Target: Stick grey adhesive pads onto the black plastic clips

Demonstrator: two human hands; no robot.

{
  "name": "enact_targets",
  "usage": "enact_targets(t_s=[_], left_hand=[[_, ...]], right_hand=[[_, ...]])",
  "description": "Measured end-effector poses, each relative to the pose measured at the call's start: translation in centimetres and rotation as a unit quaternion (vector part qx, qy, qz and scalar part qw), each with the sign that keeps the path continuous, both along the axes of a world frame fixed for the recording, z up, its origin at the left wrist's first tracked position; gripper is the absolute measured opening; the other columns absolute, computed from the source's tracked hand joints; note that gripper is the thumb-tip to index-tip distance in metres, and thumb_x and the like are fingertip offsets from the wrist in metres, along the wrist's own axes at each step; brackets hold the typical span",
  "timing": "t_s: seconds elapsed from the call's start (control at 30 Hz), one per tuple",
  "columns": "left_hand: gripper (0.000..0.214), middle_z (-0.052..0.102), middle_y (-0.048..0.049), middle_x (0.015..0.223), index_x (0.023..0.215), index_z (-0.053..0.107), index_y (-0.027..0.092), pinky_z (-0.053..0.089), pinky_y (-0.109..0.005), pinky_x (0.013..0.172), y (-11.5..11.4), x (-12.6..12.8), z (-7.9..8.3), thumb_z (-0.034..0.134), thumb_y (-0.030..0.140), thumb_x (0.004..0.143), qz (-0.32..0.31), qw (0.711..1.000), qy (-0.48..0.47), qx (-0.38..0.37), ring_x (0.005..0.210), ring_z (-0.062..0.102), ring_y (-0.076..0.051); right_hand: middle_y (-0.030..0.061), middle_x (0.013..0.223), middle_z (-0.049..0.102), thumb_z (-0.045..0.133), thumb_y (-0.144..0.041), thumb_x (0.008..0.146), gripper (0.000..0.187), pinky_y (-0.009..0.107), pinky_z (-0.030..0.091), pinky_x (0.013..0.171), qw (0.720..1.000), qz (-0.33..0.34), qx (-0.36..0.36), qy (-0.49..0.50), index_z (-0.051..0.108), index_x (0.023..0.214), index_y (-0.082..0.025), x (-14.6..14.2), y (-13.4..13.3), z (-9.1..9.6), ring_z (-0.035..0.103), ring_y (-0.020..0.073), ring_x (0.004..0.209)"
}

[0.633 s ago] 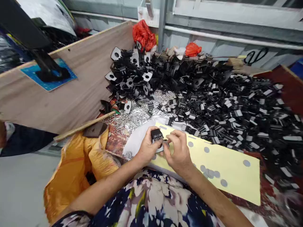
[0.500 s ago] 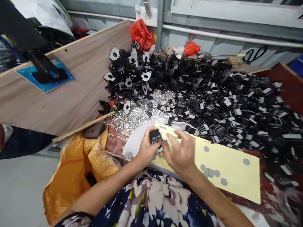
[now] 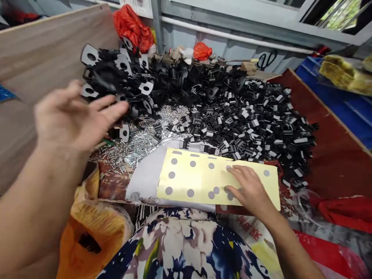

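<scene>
My left hand (image 3: 75, 116) is raised on the left, palm up and fingers spread, smeared a little by motion. Just beyond its fingertips, a blurred black plastic part (image 3: 106, 75) appears against a heap of larger black parts (image 3: 122, 64) with grey, holed faces; whether it is in the air or touching the heap I cannot tell. Over a yellow sheet (image 3: 186, 182) dotted with round grey stickers (image 3: 190, 192), my right hand (image 3: 251, 190) has thumb and fingers apart. Its fingertips are close to stickers near the sheet's right half, and nothing shows between them.
Loose silvery pins (image 3: 128, 147) lie left of the sheet. Small black clips (image 3: 232, 120) with grey pads cover the table behind it. A wooden board (image 3: 58, 58) borders the left, a brown panel (image 3: 328, 135) the right. An orange sack (image 3: 95, 217) hangs below. Scissors (image 3: 267, 60) are at the back.
My left hand has moved up and left, from gripping a black part to open beside the heap. My right hand has moved from that part to the yellow sheet. The view has shifted right.
</scene>
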State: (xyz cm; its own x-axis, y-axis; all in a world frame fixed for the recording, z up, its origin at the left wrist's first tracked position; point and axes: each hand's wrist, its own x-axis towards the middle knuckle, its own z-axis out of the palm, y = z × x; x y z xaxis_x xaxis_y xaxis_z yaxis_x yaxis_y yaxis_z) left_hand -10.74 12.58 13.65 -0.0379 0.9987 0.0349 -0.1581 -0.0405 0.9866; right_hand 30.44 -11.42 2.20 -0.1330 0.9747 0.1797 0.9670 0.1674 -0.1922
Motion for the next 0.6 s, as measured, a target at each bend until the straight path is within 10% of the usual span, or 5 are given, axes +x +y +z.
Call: enact_targets(t_s=[0.1,0.27,0.37,0.6], left_hand=[[0.030,0.076,-0.0066,0.107,0.109,0.060,0.024,0.058,-0.055,0.091,1.1,-0.2,0.1,0.073,0.033,0.084,0.008,0.995,-0.102,-0.022,0.124,0.069,-0.032],[0.040,0.076,-0.0036,0.089,0.121,0.065,0.018,0.061,-0.036,0.077,-5.1,5.3,-7.8,0.079,0.024,0.084,-0.230,0.955,-0.011,-0.187,0.080,0.072,-0.019],[0.039,0.072,-0.0034,0.084,0.115,0.069,0.018,0.059,-0.034,0.073,-9.0,7.6,-10.4,0.082,0.035,0.083,-0.296,0.942,0.032,-0.156,0.074,0.068,-0.018],[0.029,0.075,-0.0047,0.096,0.115,0.077,0.029,0.060,-0.037,0.078,-13.7,5.7,-6.4,0.069,0.046,0.092,-0.223,0.937,0.245,0.106,0.090,0.071,-0.024]], right_hand=[[0.0219,0.149,0.058,0.078,-0.044,0.088,0.072,0.063,0.039,0.114,0.993,-0.063,-0.027,-0.097,0.054,0.149,-0.017,2.4,-0.1,-1.5,0.050,0.0432,0.139],[0.0179,0.144,0.063,0.079,-0.047,0.085,0.078,0.068,0.030,0.119,0.989,-0.084,-0.066,-0.106,0.050,0.153,-0.022,2.8,1.5,-3.4,0.053,0.0409,0.135],[0.0168,0.140,0.065,0.077,-0.041,0.087,0.068,0.068,0.029,0.120,0.991,-0.085,-0.056,-0.090,0.055,0.149,-0.023,2.4,1.8,-2.9,0.056,0.0402,0.131],[0.0181,0.173,0.032,0.069,-0.021,0.082,0.086,0.064,0.022,0.128,0.994,0.052,-0.097,-0.028,0.039,0.163,-0.022,-1.5,-2.8,-1.9,0.027,0.0379,0.161]])
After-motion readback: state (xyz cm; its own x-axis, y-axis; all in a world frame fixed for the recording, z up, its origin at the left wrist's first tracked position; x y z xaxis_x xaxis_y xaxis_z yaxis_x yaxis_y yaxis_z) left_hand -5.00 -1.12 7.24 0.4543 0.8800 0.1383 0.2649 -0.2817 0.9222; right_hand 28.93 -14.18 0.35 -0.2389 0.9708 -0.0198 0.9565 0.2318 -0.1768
